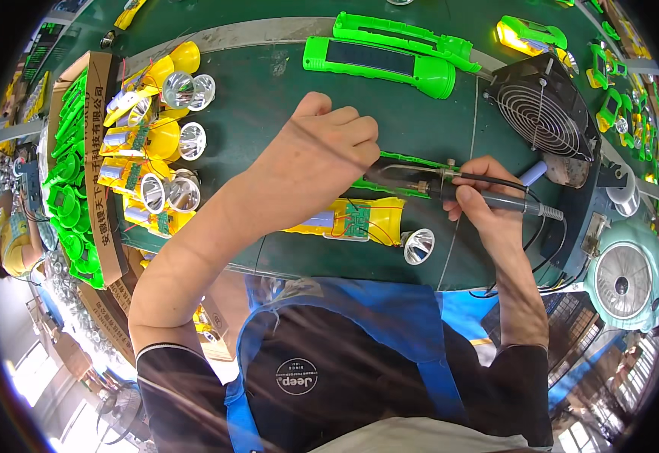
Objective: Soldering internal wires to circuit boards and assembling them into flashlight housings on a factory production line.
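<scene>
My left hand (329, 147) is closed, its fingers curled down at the left end of a narrow green flashlight shell (397, 189); the fingertips are hidden. In my right hand (488, 204) is a soldering iron (514, 204) with a dark handle and a metal wire-feed guide, its tip pointing left over the shell. Just below lies a yellow flashlight body (386, 219) with a green circuit board (357, 220) and a blue-grey battery, wired to a silver reflector (418, 247). Beyond my hands rest a green flashlight case with a dark solar panel (378, 62) and an open green shell half (405, 36).
Several yellow flashlight bodies (137, 170) with reflectors line the left side, beside a cardboard box (103, 181) of green parts. A black fan (541, 109) stands at the back right, with a soldering iron holder (620, 185) nearby. A pale green fan (622, 279) is at the right; cables hang near my right wrist.
</scene>
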Action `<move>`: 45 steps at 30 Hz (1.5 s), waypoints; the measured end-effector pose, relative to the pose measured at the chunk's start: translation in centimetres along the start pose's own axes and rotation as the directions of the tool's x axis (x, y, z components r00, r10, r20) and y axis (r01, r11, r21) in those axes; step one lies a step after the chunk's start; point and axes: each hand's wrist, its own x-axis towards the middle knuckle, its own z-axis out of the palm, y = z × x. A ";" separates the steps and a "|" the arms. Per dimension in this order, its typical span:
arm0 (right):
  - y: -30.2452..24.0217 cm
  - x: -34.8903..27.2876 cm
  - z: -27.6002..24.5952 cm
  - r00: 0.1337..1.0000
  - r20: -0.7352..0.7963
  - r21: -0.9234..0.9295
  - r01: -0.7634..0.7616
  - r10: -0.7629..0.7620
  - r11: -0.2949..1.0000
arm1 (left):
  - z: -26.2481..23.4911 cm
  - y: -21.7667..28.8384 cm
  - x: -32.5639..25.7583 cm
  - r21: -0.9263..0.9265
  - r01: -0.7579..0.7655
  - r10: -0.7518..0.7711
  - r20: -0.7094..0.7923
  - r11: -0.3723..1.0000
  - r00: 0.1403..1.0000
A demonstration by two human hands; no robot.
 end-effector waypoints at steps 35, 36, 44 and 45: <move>2.2 -2.4 -2.5 0.916 -0.216 0.068 0.361 -0.339 0.930 | -2.2 2.4 -0.1 -0.068 0.130 -0.143 -0.231 0.989 0.962; 2.3 -2.3 -2.5 0.918 -0.220 0.100 0.359 -0.331 0.928 | -2.1 2.7 -0.2 -0.094 0.113 -0.131 -0.224 0.989 0.966; 2.6 -2.0 -2.6 0.885 -0.312 0.039 0.376 -0.346 0.926 | 0.1 5.5 -0.4 -0.175 0.168 -0.200 -0.185 0.970 0.962; 2.6 -1.8 -2.5 0.885 -0.311 0.044 0.377 -0.346 0.925 | 0.4 5.7 -0.4 -0.152 0.181 -0.207 -0.174 0.972 0.963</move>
